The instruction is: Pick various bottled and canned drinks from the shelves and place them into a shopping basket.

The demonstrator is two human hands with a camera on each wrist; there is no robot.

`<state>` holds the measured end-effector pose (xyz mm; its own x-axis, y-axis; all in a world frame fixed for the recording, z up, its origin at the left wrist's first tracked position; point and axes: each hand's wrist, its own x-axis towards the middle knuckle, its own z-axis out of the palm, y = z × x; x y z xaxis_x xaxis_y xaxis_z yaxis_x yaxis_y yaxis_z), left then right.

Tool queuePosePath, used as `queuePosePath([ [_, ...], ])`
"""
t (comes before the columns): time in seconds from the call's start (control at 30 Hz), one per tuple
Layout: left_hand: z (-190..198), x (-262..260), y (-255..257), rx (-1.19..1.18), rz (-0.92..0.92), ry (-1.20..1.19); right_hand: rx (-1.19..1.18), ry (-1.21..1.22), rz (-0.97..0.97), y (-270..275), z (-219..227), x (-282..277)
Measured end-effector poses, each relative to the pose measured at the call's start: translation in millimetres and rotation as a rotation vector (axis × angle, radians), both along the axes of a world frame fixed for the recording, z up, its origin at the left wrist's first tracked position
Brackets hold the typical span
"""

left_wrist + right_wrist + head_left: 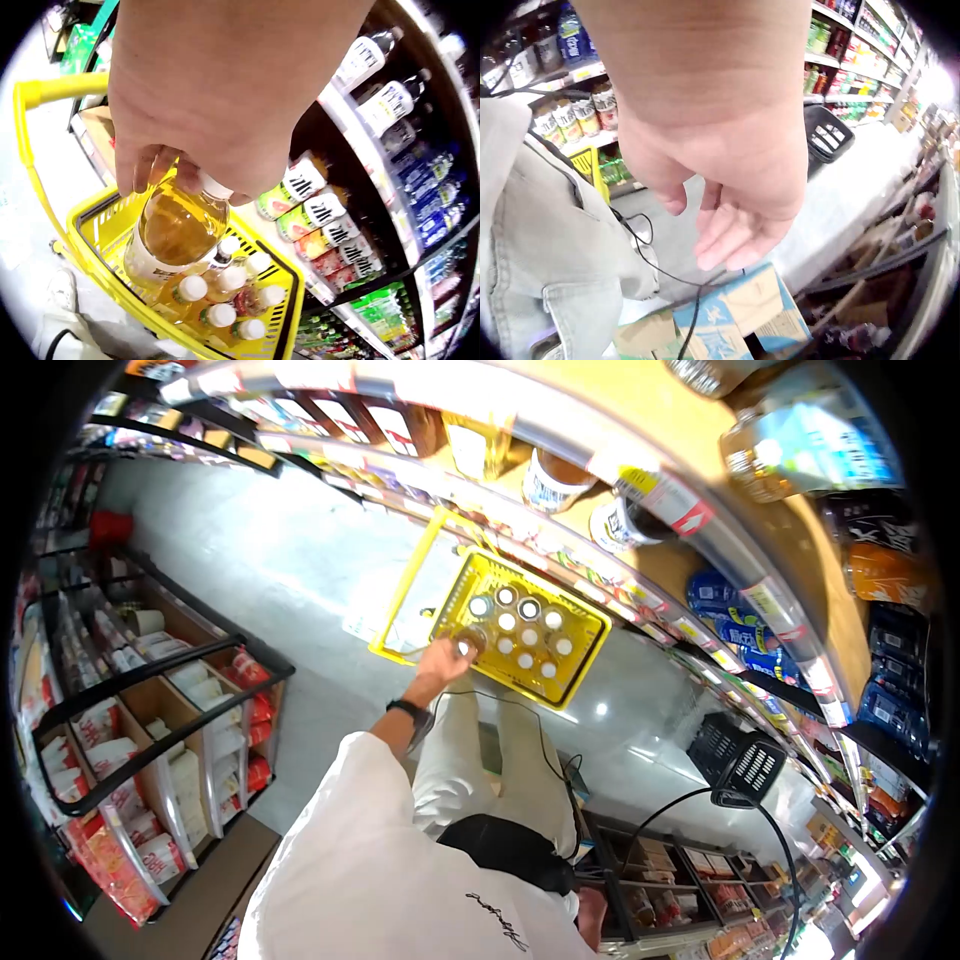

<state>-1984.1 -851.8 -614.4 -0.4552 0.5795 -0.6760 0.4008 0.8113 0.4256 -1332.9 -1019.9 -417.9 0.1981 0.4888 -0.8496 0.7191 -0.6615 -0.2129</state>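
My left hand point(442, 660) grips a clear bottle of amber drink point(184, 225) near its white cap. The bottle is at the left end of a yellow shopping basket point(520, 685), and its lower part reaches inside the rim in the left wrist view. Several other capped bottles point(219, 315) stand upright in the basket, mostly with white caps. The basket's yellow handle point(408, 585) is tipped to one side. By the person's side, my right hand point(720, 180) hangs with loosely curled fingers and holds nothing.
Shelves of bottled drinks point(735, 610) run along the right. A shelf unit with a black rail point(150, 730) stands left. A black basket point(735, 760) is on the right side. Blue and white cartons point(735, 315) lie below the right hand, with a thin black cable point(660, 266) nearby.
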Motion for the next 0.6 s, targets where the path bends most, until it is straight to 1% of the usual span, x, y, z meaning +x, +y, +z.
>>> queuePosePath([
  [0.03,23.3,0.8,-8.6,0.165,0.038,0.015,-0.061,-0.029,-0.458,12.6,-17.8,-8.9],
  [0.07,60.6,-0.6,-10.1,0.336,0.072,0.030,0.076,0.139,-0.338,32.1,-14.9,-21.8],
  [0.1,88.2,-5.8,-12.7,0.314,0.033,0.039,0.090,0.161,-0.344,52.9,-19.2,-32.6],
  [0.13,115.1,-11.7,-14.8,0.295,-0.006,0.049,0.263,0.154,-0.047,79.2,-24.4,-44.0],
  [0.17,145.7,-16.7,-14.9,0.319,0.004,0.045,0.444,0.136,0.249,109.0,-28.8,-61.6],
  [0.23,201.1,-23.2,-13.6,0.423,-0.007,0.067,0.628,0.120,0.382,172.6,-30.5,-110.3],
  [0.27,226.5,-25.3,-10.0,0.504,-0.031,0.092,0.638,0.157,0.318,208.2,11.6,-168.7],
  [0.3,262.0,-26.8,-3.5,0.500,-0.049,0.063,0.652,0.197,0.251,239.7,62.0,-227.1],
  [0.33,297.4,-29.5,2.9,0.493,-0.066,0.039,0.697,0.243,0.325,264.1,73.0,-249.7],
  [0.37,325.5,-31.4,10.0,0.541,-0.077,0.004,0.805,0.317,0.422,285.1,83.1,-270.6],
  [0.4,343.5,-31.2,14.9,0.579,-0.085,-0.034,0.841,0.404,0.463,301.4,103.5,-297.2],
  [0.43,352.6,-31.1,18.5,0.727,-0.135,-0.029,0.879,0.496,0.514,314.6,130.9,-325.5],
  [0.47,372.8,-30.0,27.3,0.808,-0.172,-0.028,0.849,0.579,0.546,326.1,156.7,-350.6],
  [0.5,386.9,-29.2,33.7,0.828,-0.182,-0.049,0.810,0.659,0.584,331.5,179.1,-371.0],
  [0.53,399.7,-27.5,40.9,0.847,-0.189,-0.069,0.833,0.664,0.591,333.4,194.9,-387.9],
  [0.57,411.4,-23.0,47.9,0.945,-0.177,-0.062,0.851,0.739,0.686,332.3,207.6,-402.3],
  [0.6,426.5,-17.8,52.7,0.955,-0.174,-0.052,0.862,0.814,0.781,328.5,218.3,-413.4],
])
